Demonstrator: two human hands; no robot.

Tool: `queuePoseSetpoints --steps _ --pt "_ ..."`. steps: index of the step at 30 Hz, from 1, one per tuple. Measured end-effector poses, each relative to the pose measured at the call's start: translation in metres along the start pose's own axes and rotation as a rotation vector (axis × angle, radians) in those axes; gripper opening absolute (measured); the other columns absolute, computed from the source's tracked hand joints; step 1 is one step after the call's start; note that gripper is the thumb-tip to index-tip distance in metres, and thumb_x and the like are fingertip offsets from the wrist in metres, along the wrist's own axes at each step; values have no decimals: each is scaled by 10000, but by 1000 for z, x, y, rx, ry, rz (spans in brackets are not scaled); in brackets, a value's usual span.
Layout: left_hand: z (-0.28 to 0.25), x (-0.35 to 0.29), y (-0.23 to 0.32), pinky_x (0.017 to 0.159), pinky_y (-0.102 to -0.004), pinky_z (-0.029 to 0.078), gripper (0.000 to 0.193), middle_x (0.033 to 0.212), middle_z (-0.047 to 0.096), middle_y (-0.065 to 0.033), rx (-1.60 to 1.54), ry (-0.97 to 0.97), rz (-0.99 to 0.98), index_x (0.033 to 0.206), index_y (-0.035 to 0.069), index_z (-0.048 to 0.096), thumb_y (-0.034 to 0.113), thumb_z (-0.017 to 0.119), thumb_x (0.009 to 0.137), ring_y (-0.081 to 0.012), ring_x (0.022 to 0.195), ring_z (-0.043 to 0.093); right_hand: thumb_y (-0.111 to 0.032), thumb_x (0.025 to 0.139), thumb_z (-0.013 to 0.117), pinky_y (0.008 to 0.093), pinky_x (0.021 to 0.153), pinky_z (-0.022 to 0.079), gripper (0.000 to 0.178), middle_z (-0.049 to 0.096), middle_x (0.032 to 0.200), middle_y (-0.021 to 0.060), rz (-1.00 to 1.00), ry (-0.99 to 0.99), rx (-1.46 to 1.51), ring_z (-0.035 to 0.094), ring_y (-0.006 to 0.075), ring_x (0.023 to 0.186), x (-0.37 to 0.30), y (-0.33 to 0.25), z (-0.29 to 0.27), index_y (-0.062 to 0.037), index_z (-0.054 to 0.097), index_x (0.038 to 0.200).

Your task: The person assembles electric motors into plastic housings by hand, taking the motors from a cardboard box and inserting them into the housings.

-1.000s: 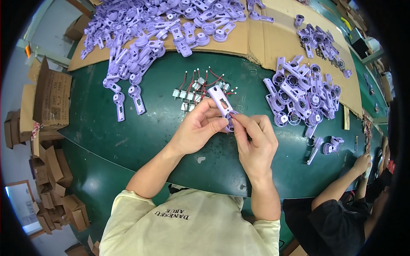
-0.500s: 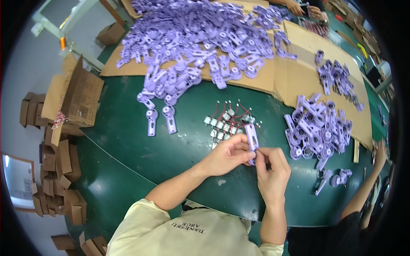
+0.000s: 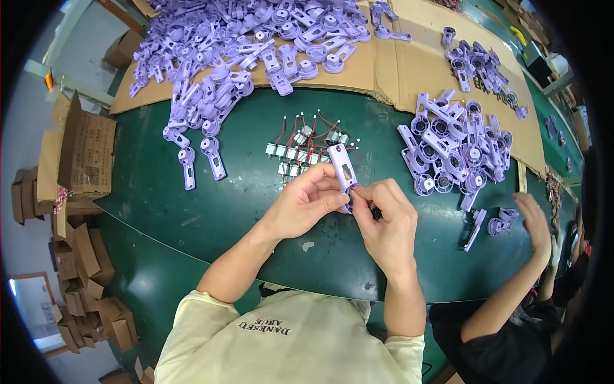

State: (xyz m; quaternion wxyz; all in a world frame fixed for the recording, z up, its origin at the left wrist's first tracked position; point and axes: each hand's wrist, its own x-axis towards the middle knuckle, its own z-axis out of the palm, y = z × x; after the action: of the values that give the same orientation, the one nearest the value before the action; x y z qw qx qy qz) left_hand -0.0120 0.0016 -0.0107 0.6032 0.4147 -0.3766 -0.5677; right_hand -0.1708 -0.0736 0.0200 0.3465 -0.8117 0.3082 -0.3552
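At the far left, open brown cardboard boxes (image 3: 77, 160) stand off the edge of the dark green counter (image 3: 160, 198). Along the back, a sheet of cardboard (image 3: 390, 64) carries a wide heap of purple plastic parts (image 3: 256, 38), which spills forward onto the green surface. Near the middle lies a cluster of small grey motors with red wires (image 3: 304, 144). Just in front of them, the left hand (image 3: 304, 205) is closed around a long purple plastic piece (image 3: 344, 169), thumb and fingers gripping its lower end so that it stands up above the counter. The right hand (image 3: 384, 221) meets it from the other side, fingertips pinched shut on the same piece at its base. Further right sits another pile of purple parts (image 3: 454, 150), then a few loose purple pieces (image 3: 486, 224). At the far right, another person's hand (image 3: 534, 221) hovers open beside them.
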Motion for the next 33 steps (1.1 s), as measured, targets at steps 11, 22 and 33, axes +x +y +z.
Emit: queuePoseSetpoints --steps 11,22,33 --pt "-2 -1 7 874 -324 549 265 1114 620 -76 -51 32 -46 1225 8 490 79 564 981 -158 1035 617 -16 812 705 337 568 491 76 599 795 97 29 -5 84 612 242 628 4 -8 -3 -26 661 874" --pt "2 -1 9 913 -306 520 273 1105 617 -77 -122 37 -65 1198 12 503 38 608 947 -149 1046 606 14 805 700 308 550 468 84 595 782 92 96 121 146 598 197 619 -2 -4 9 0 622 836" --pt "2 0 8 909 -302 521 277 1100 604 -74 -5 5 33 1200 10 507 29 609 943 -148 1040 602 14 815 696 298 556 473 74 603 786 95 187 82 239 604 182 622 -1 -5 7 -1 637 857"
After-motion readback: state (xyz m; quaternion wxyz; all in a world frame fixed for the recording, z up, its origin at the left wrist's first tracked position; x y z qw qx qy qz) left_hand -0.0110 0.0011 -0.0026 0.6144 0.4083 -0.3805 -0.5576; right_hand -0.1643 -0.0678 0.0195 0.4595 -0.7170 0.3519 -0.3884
